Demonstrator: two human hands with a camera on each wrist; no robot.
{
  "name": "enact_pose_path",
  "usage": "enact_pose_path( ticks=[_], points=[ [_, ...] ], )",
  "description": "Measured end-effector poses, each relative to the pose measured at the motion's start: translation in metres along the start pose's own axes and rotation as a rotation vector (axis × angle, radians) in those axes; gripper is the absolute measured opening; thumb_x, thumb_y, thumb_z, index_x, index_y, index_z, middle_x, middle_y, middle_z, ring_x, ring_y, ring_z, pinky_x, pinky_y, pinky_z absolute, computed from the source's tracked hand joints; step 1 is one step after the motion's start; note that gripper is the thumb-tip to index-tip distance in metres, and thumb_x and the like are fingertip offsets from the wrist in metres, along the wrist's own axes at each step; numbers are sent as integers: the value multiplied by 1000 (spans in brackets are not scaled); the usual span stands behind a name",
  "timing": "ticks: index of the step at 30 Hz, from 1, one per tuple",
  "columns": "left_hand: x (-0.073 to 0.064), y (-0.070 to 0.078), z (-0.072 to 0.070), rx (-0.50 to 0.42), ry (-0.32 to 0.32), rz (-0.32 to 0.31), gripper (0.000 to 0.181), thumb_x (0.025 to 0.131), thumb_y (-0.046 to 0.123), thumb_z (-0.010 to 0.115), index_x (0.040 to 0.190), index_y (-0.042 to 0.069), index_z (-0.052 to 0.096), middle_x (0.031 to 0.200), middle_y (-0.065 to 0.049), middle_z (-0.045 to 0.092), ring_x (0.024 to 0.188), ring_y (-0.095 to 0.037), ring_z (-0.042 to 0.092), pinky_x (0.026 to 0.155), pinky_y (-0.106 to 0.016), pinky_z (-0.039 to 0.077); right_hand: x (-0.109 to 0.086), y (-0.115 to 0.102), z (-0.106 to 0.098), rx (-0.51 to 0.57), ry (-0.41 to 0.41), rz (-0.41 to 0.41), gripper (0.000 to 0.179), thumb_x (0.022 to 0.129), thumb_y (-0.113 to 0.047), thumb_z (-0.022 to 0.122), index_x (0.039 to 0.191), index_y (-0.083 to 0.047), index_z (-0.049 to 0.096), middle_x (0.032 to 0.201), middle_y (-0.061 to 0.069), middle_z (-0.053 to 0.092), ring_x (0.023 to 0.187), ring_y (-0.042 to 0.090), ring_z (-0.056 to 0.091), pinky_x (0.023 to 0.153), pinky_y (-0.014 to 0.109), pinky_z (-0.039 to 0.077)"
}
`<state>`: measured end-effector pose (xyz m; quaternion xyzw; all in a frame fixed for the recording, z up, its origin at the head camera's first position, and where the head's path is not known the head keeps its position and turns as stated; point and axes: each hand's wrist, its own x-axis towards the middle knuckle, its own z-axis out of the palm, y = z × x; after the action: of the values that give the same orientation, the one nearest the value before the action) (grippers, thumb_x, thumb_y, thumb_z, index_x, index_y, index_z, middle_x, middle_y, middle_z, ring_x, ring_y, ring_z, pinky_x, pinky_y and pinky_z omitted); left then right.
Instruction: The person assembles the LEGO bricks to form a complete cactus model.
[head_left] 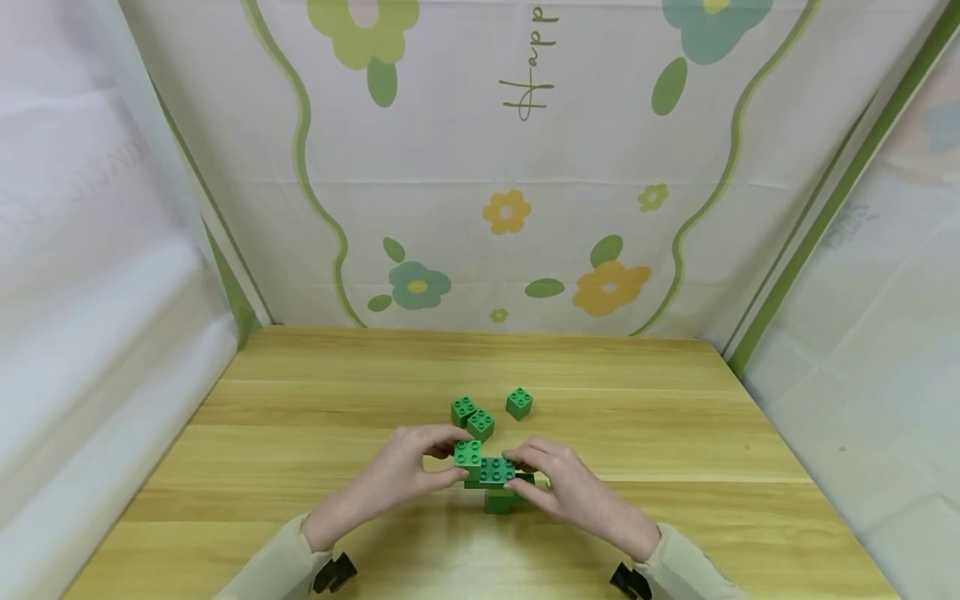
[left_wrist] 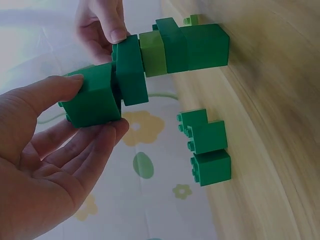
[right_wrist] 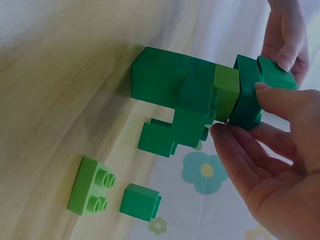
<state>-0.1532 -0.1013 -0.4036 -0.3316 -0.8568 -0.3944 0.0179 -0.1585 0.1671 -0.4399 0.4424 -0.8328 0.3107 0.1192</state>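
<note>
A small tower of green toy building bricks stands on the table, with a long dark green brick [head_left: 495,471] across its top. My left hand [head_left: 411,462] pinches a square green brick [head_left: 467,456] between thumb and fingers, right at the left end of that long brick. In the left wrist view the square brick [left_wrist: 92,97] sits a little tilted against it. The right hand [head_left: 558,482] grips the other end of the long brick. Below it come a light green brick [right_wrist: 226,90], a dark green brick [right_wrist: 195,100] sticking out sideways, and a base brick [right_wrist: 160,75].
Behind the tower lie loose green bricks: two close together [head_left: 472,418] and one apart [head_left: 519,403]. A light green brick [right_wrist: 90,187] rests on the wooden table [head_left: 300,400] near the tower. Flower-patterned cloth [head_left: 450,167] hangs behind and at both sides.
</note>
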Motion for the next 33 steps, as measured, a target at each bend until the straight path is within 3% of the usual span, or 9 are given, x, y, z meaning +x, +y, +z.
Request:
enact_pose_path(
  ticks=[7, 15, 25, 33],
  points=[
    [-3, -4, 7, -14, 29, 9, 36, 88, 16, 75, 122, 8, 65, 109, -6, 74, 89, -14, 71, 79, -26, 62, 0, -1, 1, 18, 15, 1, 30, 92, -18, 71, 116, 0, 68, 102, 4, 71, 85, 11, 69, 73, 17, 59],
    [-9, -9, 10, 1, 91, 69, 38, 86, 13, 77, 122, 7, 65, 111, -7, 75, 90, -15, 72, 78, -25, 62, 0, -1, 2, 1, 33, -4, 31, 91, -18, 71, 116, -1, 68, 101, 5, 72, 86, 10, 69, 74, 16, 59],
    [-11, -9, 11, -14, 87, 45, 40, 85, 13, 77, 123, 6, 66, 114, -9, 74, 91, -15, 72, 79, -25, 61, -2, 0, 3, 3, 42, -7, 31, 91, -18, 72, 115, 0, 68, 101, 5, 72, 86, 9, 69, 74, 19, 60],
    [-13, -11, 13, 23, 111, 106, 43, 85, 10, 77, 125, 4, 65, 117, -9, 73, 93, -15, 71, 80, -28, 62, -2, 1, 4, 23, 62, 6, 31, 89, -16, 73, 115, 1, 68, 101, 5, 72, 84, 10, 69, 74, 17, 60]
  ],
)
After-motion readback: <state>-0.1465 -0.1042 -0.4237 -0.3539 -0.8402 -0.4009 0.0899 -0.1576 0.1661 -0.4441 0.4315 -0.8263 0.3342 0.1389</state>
